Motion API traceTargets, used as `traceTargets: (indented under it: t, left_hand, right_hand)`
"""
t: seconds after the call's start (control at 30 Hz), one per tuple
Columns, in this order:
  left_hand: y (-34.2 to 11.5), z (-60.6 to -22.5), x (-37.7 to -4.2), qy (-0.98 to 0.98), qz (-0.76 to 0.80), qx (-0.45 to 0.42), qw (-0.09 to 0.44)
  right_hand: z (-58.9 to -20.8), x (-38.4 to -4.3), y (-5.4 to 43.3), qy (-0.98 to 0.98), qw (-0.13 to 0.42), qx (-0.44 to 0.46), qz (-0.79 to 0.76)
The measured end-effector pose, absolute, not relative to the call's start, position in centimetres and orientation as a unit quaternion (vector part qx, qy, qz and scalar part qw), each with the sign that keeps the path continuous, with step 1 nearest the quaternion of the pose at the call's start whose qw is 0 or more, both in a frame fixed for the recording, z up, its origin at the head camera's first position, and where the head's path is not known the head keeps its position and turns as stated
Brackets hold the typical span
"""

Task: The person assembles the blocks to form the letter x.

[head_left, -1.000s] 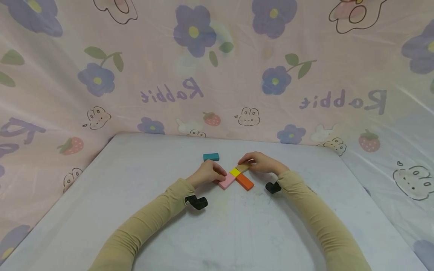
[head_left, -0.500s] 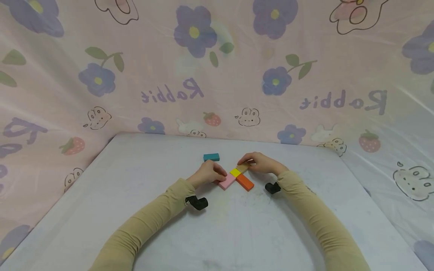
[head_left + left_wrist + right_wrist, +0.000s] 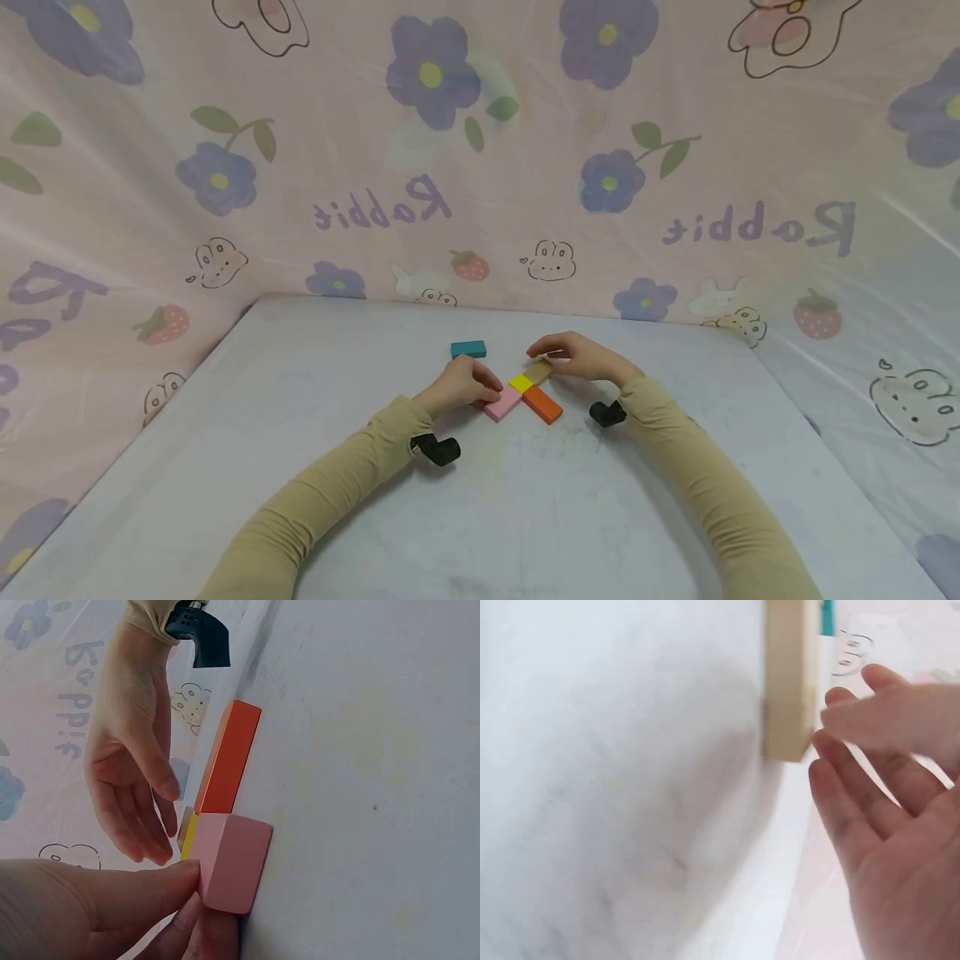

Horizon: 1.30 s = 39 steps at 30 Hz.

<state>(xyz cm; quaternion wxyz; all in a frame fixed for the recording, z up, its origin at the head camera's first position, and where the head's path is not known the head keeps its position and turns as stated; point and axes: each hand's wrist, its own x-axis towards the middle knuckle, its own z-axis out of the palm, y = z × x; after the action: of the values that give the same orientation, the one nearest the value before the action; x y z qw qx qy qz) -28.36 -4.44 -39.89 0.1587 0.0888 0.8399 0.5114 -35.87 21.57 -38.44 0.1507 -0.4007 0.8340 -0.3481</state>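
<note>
On the white table, a pink block [image 3: 503, 404], a yellow block [image 3: 521, 383], an orange block [image 3: 543, 404] and a plain wooden block [image 3: 537, 372] lie end to corner, the yellow one in the middle. My left hand [image 3: 461, 383] holds the pink block; in the left wrist view the thumb is on its edge and other fingers lie against its near end. Just above the wooden block hovers my right hand [image 3: 581, 357], fingers loosely spread. The right wrist view shows those fingertips [image 3: 825, 771] beside the wooden block [image 3: 786, 682], holding nothing.
Behind my left hand a teal block [image 3: 468, 349] lies alone on the table [image 3: 480, 517]. A pink patterned curtain [image 3: 495, 167] rises along the table's back and sides. Black wrist mounts [image 3: 438, 450] hang below both sleeves.
My right hand has let go of the wooden block and risen slightly off it. The left hand stays at the pink block, and the blocks keep their places.
</note>
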Motion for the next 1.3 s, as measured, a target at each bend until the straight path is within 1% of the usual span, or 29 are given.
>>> traceTargets:
  t: [0.17,0.37,0.57,1.3]
  left_hand:
    - [-4.4,-40.0,-28.5,0.84,0.512,0.09,0.157]
    - [-4.4,-40.0,-28.5,0.84,0.512,0.087,0.16]
    - [-4.4,-40.0,-28.4,0.838,0.514,0.09,0.159]
    - [-4.4,-39.9,-28.2,0.843,0.51,0.089,0.146]
  right_hand:
    - [-37.7,-35.9,22.4,0.827,0.154,-0.363,-0.4]
    - [-38.1,-35.8,22.9,0.863,0.139,-0.29,-0.39]
    - [-38.8,-35.4,22.6,0.876,0.15,-0.226,-0.398]
    - [-39.2,-35.0,22.1,0.882,0.143,-0.228,-0.387]
